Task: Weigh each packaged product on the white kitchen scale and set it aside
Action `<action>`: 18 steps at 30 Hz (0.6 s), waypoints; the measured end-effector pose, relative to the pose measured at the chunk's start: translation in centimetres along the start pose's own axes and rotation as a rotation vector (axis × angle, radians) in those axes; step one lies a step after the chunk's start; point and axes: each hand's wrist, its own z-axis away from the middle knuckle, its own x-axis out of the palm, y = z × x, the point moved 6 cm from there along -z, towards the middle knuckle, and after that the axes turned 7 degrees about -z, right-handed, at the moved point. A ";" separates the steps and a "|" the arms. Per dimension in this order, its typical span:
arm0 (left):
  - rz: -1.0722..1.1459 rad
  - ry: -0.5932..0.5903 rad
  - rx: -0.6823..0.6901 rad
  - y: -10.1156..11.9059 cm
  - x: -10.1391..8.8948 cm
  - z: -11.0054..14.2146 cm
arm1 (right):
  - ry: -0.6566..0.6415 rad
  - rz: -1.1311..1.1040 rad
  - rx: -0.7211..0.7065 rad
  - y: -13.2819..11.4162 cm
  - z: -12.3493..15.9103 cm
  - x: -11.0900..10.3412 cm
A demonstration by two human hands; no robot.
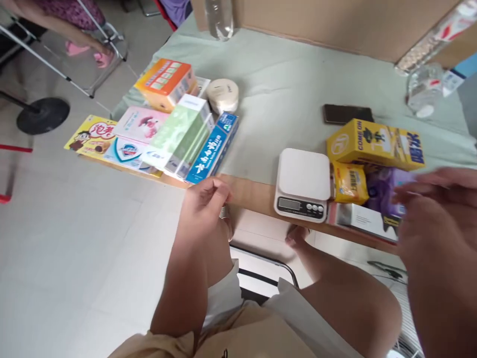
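Observation:
My left hand (204, 201) hovers at the table's near edge, fingers curled together, just below a blue toothpaste box (213, 147); nothing shows in it. My right hand (436, 219) is blurred at the right, over a purple packet (383, 191) beside a small yellow box (349, 183); its fingers seem close to the packet, but whether they hold it is unclear. A white kitchen scale (303, 183) sits on the edge between my hands. A large yellow box (374, 144) lies behind the purple packet.
A pile of boxes at the left: green (182, 134), pink (139, 124), orange (166, 82), a soap pack (128, 151). A round white case (222, 94), a dark phone (346, 114), water bottles (428, 89), a cardboard wall (335, 20). Another person's feet (95, 52) at top left.

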 end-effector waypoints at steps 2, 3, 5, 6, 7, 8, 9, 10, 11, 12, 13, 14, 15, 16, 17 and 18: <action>-0.053 -0.034 -0.130 -1.9 -1.3 -0.7 | -0.213 -0.041 -0.102 -2.9 -0.6 7.6; -0.076 -0.038 -0.179 -2.7 -1.9 -1.0 | -0.357 -0.059 -0.099 -3.7 -0.9 11.9; -0.126 -0.042 -0.273 -4.4 -3.1 -1.6 | -0.500 -0.031 -0.105 -4.5 -2.1 19.6; -0.153 -0.051 -0.320 -5.3 -3.6 -1.8 | -0.547 0.011 -0.078 -4.3 -2.8 23.0; -0.180 -0.065 -0.366 -6.2 -4.0 -2.0 | -0.566 0.048 -0.043 -3.9 -3.5 26.0; -0.207 -0.089 -0.407 -7.0 -4.3 -2.3 | -0.579 0.080 0.002 -3.4 -4.2 28.5; -0.231 -0.115 -0.441 -7.7 -4.5 -2.6 | -0.591 0.111 0.054 -2.8 -4.7 30.5; -0.253 -0.144 -0.465 -8.4 -4.5 -2.9 | -0.620 0.134 0.090 -2.2 -5.0 32.2; -0.273 -0.168 -0.483 -8.9 -4.5 -3.1 | -0.649 0.150 0.118 -1.7 -5.1 33.4; -0.289 -0.189 -0.496 -9.3 -4.5 -3.4 | -0.680 0.161 0.135 -1.2 -5.0 34.3; -0.304 -0.210 -0.505 -9.5 -4.4 -3.6 | -0.706 0.167 0.144 -0.9 -4.8 34.9; -0.321 -0.223 -0.507 -9.6 -4.4 -3.7 | -0.716 0.169 0.150 -0.6 -4.5 35.3; -0.346 -0.230 -0.506 -9.6 -4.4 -3.9 | -0.713 0.170 0.160 -0.3 -4.2 35.4; -0.375 -0.234 -0.506 -9.6 -4.4 -3.9 | -0.699 0.168 0.174 -0.1 -3.9 35.3; -0.398 -0.238 -0.507 -9.4 -4.5 -3.9 | -0.675 0.154 0.191 0.0 -3.6 35.1; -0.408 -0.244 -0.508 -9.3 -4.6 -3.8 | -0.650 0.119 0.211 0.0 -3.4 34.7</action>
